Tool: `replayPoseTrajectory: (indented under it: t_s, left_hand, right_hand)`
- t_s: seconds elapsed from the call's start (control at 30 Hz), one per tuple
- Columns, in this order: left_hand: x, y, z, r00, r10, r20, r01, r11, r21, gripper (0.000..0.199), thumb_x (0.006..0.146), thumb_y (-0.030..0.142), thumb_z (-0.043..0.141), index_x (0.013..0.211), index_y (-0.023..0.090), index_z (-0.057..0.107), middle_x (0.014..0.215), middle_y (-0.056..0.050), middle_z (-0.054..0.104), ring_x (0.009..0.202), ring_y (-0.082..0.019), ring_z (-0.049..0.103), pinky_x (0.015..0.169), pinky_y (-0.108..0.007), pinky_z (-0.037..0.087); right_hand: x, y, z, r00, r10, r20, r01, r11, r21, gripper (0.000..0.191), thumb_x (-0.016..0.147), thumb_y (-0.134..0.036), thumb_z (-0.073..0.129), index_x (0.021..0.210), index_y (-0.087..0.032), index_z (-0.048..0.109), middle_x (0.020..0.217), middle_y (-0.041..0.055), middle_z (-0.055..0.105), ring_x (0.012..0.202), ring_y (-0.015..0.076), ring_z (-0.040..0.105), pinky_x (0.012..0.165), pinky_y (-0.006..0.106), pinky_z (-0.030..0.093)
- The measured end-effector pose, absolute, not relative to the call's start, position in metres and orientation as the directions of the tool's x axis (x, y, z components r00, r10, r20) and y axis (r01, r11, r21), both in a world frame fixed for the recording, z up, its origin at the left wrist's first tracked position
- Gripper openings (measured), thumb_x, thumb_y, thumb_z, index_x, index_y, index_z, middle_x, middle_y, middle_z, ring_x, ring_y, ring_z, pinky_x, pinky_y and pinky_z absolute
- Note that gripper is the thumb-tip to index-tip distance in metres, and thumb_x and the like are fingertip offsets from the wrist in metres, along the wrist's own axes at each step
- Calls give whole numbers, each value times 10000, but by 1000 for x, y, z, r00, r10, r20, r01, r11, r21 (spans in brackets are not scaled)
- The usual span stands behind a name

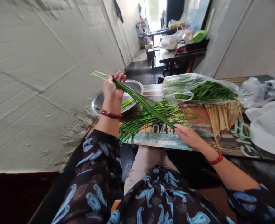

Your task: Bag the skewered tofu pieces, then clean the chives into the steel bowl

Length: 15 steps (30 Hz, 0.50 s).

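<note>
A long bunch of garlic chives stretches slantwise between my hands. My left hand is closed round its pale stem end, above a metal bowl. At the leaf end, my right hand pinches the green tips over the table's front edge. Beneath the held bunch, a loose pile of chives lies spread on the wooden table. Some green stems also show inside the bowl, partly hidden by my left wrist.
Behind the pile lies a clear plastic bag of chives. To the right are bamboo skewers, green-handled scissors, a crumpled plastic bag and a white bag. A white wall rises close on the left. Another cluttered table stands farther back.
</note>
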<state>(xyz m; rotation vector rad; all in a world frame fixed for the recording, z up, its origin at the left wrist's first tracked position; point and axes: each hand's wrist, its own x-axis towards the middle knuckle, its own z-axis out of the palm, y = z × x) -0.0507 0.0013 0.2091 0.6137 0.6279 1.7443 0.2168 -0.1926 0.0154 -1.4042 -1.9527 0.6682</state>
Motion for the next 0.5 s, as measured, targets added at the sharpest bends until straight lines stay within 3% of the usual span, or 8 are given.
replayPoseTrajectory:
  t_s: [0.2, 0.37, 0.43, 0.5]
  left_hand:
    - [-66, 5, 202, -229, 965, 127, -719, -255, 646, 243, 1006, 204, 350, 807, 197, 491, 649, -29, 628, 664, -145, 643, 825, -307, 512]
    - [-70, 0, 197, -206, 968, 147, -727, -251, 639, 209, 997, 223, 386, 858, 194, 539, 702, -46, 658, 734, -165, 678, 826, -319, 526]
    - [-71, -1, 199, -211, 965, 157, -726, -262, 636, 222, 1002, 230, 379, 844, 206, 534, 710, -44, 661, 761, -169, 678, 823, -321, 530]
    - [-72, -3, 202, -204, 965, 167, -712, -263, 651, 242, 1009, 242, 367, 826, 219, 524, 729, -45, 669, 791, -172, 676, 816, -323, 533]
  right_hand:
    - [229, -194, 10, -203, 962, 184, 710, 274, -649, 350, 957, -301, 352, 1049, -188, 670, 759, 47, 679, 626, 182, 600, 635, 289, 428]
    - [232, -190, 4, -96, 977, 188, 808, 187, -560, 357, 898, -244, 358, 830, -219, 708, 663, 28, 666, 588, 188, 604, 617, 295, 432]
    - [240, -188, 0, -92, 981, 170, 822, 171, -543, 378, 898, -246, 361, 910, -224, 738, 665, 25, 681, 573, 190, 611, 601, 297, 453]
    - [249, -187, 0, -131, 974, 183, 831, 208, -517, 390, 911, -277, 396, 1115, -219, 723, 782, 46, 727, 641, 204, 652, 635, 315, 497]
